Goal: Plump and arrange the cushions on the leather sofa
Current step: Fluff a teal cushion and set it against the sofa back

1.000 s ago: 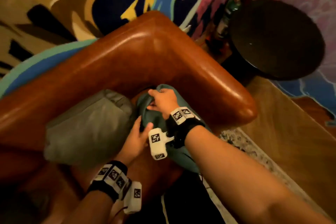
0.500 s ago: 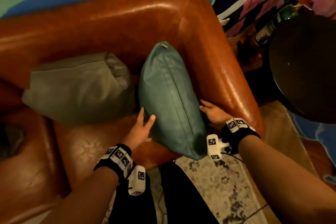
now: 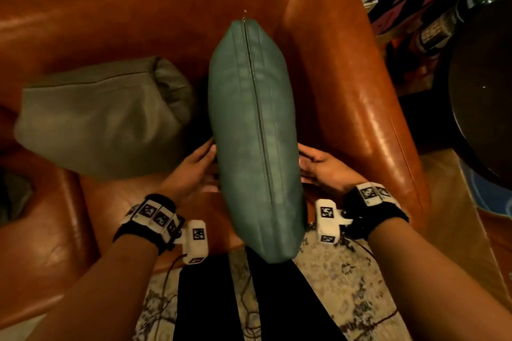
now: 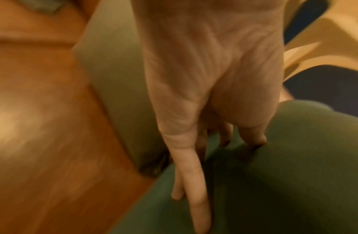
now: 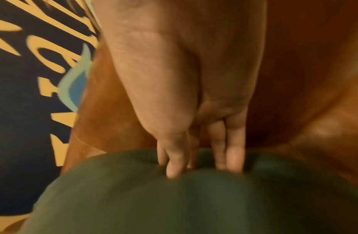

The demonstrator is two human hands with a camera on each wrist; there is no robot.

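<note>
The teal cushion (image 3: 257,130) stands on edge over the seat of the brown leather sofa (image 3: 155,5), its long zip seam facing up and running from the far end, close to the back corner, to the near end, which juts past the seat's front edge. Its skin is smooth, leather-like and well filled, with faint ribbing either side of the seam. The left hand (image 3: 194,171) lies flat against its left face with fingers (image 4: 196,186) straight and held together, the thumb resting on top. The right hand (image 3: 321,166) presses the right face, its fingers (image 5: 234,152) straight and close together, tips denting the cover; the wrist views are blurred, so how deep they sink is hard to judge. Neither hand curls round the cushion.

To the left, the grey-green cushion (image 3: 102,116) leans against the sofa back, softer and creased, just beside the teal one. On the far right stands a dark round table (image 3: 484,97). A pale patterned rug (image 3: 346,285) lies in front.
</note>
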